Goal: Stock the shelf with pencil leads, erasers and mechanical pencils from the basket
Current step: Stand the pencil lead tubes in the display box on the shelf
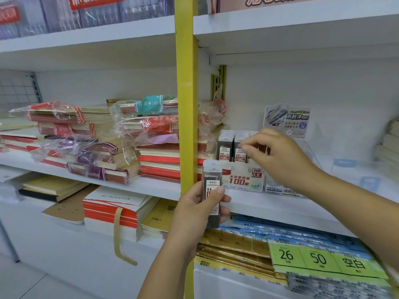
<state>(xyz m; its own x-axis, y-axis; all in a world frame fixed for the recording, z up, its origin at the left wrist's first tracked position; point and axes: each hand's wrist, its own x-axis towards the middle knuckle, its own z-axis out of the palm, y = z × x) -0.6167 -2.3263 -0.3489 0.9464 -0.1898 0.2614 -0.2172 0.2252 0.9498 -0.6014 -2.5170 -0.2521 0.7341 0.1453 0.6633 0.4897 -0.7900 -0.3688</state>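
The display box [244,180] of pencil leads stands on the white shelf [272,209], just right of the yellow post [186,104]. Its front is printed "HB 0.5" and "100". Two rows of dark lead cases [225,147] stand upright in the left part of the box, their white caps up.

The left grip [198,210], a bare hand, is below and to the left of the box, in front of the shelf edge. It is clenched round a held lead case [212,184], thumb across its label. The case stands upright, and its cap reaches the height of the box's lower left corner. More cases may be stacked behind it; I cannot tell how many.

The right grip [280,160] reaches in from the right, over the box's right half. Its fingers are curled and their tips lie against the top of the second row of cases. Blur hides whether they pinch a case or only touch it, so I cannot tell its state.

Behind the box an advertising card [287,121] leans on the back wall. Left of the box, past the post, lie plastic-wrapped notebook stacks [151,147]. Below it, on the next shelf down, is a green label [319,258] reading 26 and 50.
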